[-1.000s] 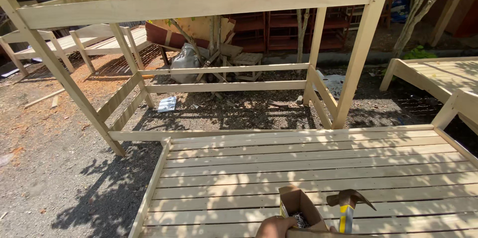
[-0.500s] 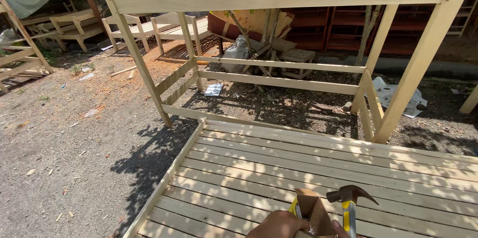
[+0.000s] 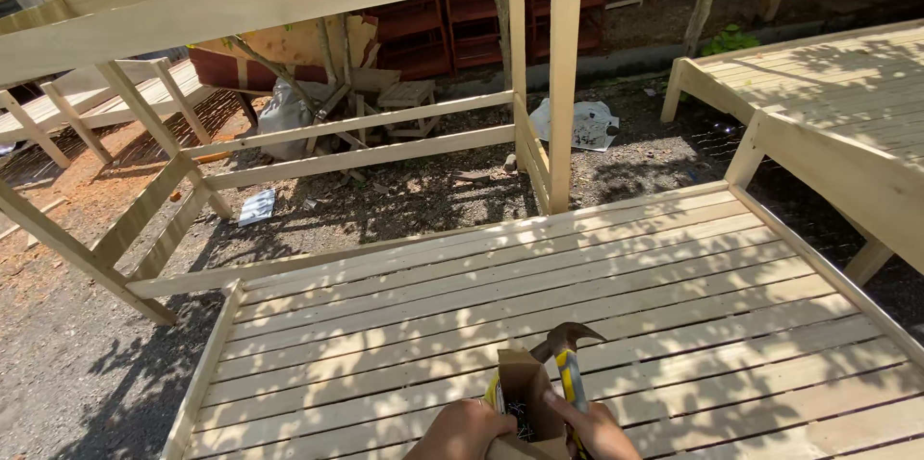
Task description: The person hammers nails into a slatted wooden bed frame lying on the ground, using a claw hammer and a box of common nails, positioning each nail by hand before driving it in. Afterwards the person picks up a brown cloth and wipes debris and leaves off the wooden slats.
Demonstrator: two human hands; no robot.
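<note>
Hands (image 3: 525, 431) cropped at frame edge, together clutching cardboard box (image 3: 525, 393), hammer (image 3: 568, 354) half-hidden.

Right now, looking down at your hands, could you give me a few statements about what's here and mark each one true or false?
1. Both hands are at a small open cardboard box. True: the left hand and right hand are on either side of it.
2. The claw hammer lies far off on the ground. False: it stands by the box, at the right hand.
3. The slatted wooden platform is painted red. False: it is pale bare wood.
4. A tall pale wooden frame stands beyond the platform. True.
5. The ground around is green lawn. False: it is bare dirt and gravel.
</note>
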